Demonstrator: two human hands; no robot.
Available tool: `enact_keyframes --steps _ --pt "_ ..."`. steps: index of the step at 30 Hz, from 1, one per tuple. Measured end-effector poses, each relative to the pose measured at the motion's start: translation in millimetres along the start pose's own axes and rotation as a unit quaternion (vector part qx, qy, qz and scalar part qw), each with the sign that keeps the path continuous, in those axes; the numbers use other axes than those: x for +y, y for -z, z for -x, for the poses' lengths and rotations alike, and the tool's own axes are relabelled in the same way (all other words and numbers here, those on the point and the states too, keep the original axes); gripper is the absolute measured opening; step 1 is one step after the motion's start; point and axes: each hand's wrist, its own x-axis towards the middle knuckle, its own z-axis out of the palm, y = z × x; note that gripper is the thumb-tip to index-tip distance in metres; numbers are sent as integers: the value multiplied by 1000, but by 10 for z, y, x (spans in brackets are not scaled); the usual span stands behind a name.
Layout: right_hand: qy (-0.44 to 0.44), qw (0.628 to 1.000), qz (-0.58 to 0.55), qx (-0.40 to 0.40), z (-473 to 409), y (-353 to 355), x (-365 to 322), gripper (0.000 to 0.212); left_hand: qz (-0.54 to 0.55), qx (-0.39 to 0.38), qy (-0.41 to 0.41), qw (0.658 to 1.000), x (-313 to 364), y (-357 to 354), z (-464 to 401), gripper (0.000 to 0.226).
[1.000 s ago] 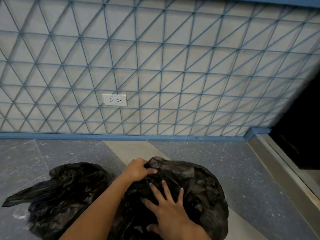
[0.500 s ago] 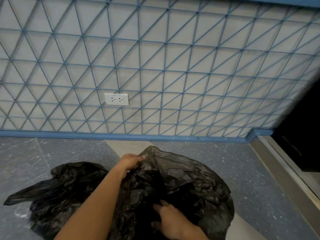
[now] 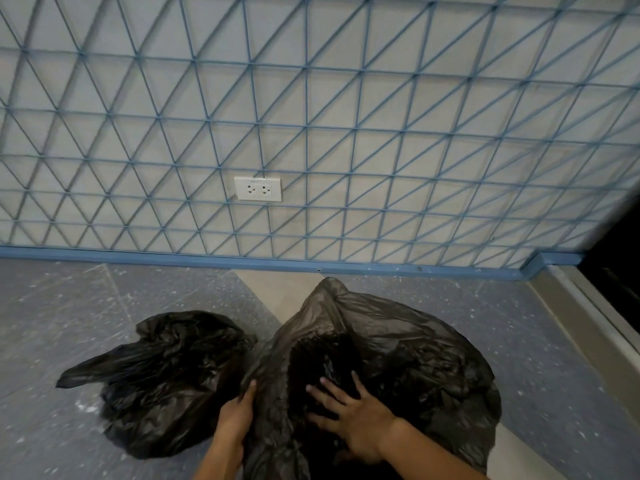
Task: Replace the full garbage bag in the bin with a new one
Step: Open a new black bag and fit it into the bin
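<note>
A big black garbage bag [image 3: 408, 348] billows up in front of me at the bottom centre, with a peak at its far side. My left hand [image 3: 238, 415] grips the bag's plastic at its near left edge; the fingers are tucked behind the film. My right hand [image 3: 351, 422] lies flat on the dark middle of the bag with its fingers spread. A second black garbage bag [image 3: 166, 379], crumpled and bulging, lies on the floor just to the left. No bin shows; whatever sits under the big bag is hidden.
A wall with a blue triangular grid [image 3: 346, 133] and a white double socket [image 3: 257, 189] stands close ahead, with a blue skirting [image 3: 242, 262] at its foot. The floor is speckled grey-blue [image 3: 69, 323]. A metal threshold [image 3: 588, 323] and a dark opening lie at the right.
My left hand has drawn back from the bag's far top to its near left edge. The bag has puffed up higher, and my right hand now lies spread on it.
</note>
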Motion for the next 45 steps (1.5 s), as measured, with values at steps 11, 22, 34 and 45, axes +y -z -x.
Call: enact_keyframes --steps 11,22,34,45 --pt "-300 761 -159 553 1153 305 205 29 -274 133 -712 632 432 -465 892 23" --pt "-228 753 -546 288 1024 -57 439 44 -793 -121 -500 326 -30 -1313 181 72" --pt "-286 640 -592 397 1356 -211 -72 60 -740 -159 -597 267 -172 -1018 534 59" --pt "-310 595 -688 276 1350 -249 -130 80 -887 -249 -300 248 -22 -1354 434 56"
